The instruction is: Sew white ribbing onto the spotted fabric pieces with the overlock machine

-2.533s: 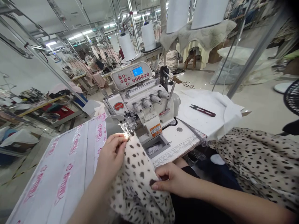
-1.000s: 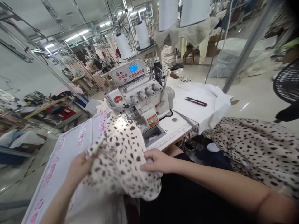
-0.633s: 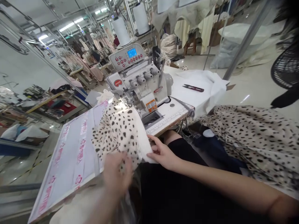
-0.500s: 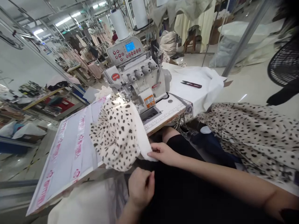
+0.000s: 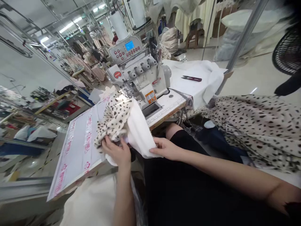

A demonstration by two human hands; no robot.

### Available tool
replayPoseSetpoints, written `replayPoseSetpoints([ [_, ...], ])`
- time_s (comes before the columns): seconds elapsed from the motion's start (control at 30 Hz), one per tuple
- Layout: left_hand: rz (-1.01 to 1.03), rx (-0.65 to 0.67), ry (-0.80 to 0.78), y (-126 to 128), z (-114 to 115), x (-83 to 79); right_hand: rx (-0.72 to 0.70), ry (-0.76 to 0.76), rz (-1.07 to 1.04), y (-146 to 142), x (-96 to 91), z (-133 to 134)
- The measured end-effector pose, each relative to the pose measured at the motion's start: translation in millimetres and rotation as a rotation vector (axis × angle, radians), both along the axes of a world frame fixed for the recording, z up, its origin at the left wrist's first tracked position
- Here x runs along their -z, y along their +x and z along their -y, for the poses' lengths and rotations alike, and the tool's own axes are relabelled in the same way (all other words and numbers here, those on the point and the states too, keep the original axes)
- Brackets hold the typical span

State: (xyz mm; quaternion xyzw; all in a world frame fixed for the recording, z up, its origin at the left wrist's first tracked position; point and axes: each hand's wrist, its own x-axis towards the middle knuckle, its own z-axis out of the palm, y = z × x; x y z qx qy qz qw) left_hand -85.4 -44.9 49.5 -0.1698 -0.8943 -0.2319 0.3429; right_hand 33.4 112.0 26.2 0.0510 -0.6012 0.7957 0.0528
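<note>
A cream fabric with black spots (image 5: 115, 117) lies bunched beside the needle area of an overlock sewing machine (image 5: 141, 75). Its white side or layer (image 5: 141, 130) hangs over the table's front edge. My left hand (image 5: 119, 152) grasps the lower part of the spotted fabric, thumb apart from the fingers; some fingertips are lost in the folds. With thumb and fingers together, my right hand (image 5: 168, 149) pinches the lower right edge of the white layer.
Thread snips (image 5: 191, 78) lie on white cloth (image 5: 199, 70) right of the machine. More spotted fabric (image 5: 258, 128) is heaped at the right, below a black fan (image 5: 287, 51). A pale cloth (image 5: 91, 201) hangs under the table board (image 5: 77, 147).
My left hand has risen from near my lap to the spotted fabric and taken hold of it. The spotted part is folded leftward, showing more white. My right hand keeps its pinch.
</note>
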Motion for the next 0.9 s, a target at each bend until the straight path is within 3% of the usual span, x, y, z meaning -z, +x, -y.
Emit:
replayPoseSetpoints([
  [0.13, 0.089, -0.034, -0.114, -35, 14, -15.9, 0.043, 0.055, 0.053, 5, 0.5, -6],
  [0.3, 0.244, 0.113, -0.239, -66, 37, -26.5, 0.020, 0.156, 0.123, 10, 3.8, -8],
  [0.5, 0.427, 0.277, -0.230, -73, 65, -56.3, 0.002, 0.287, 0.126, 14, 16.9, -9],
  [0.63, 0.529, 0.295, -0.011, -36, 75, -75.4, 0.019, 0.308, 0.130, 18, 9.6, -5],
  [0.77, 0.692, 0.357, 0.232, 26, 61, -75.7, -0.019, 0.168, 0.073, 27, -14.6, 11],
  [0.83, 0.737, 0.409, 0.146, 57, 49, -69.5, -0.029, 0.096, 0.048, 32, -23.1, 20],
  [0.9, 0.654, 0.491, -0.077, 82, 40, -59.7, -0.018, 0.084, 0.049, 40, -25.0, 25],
])
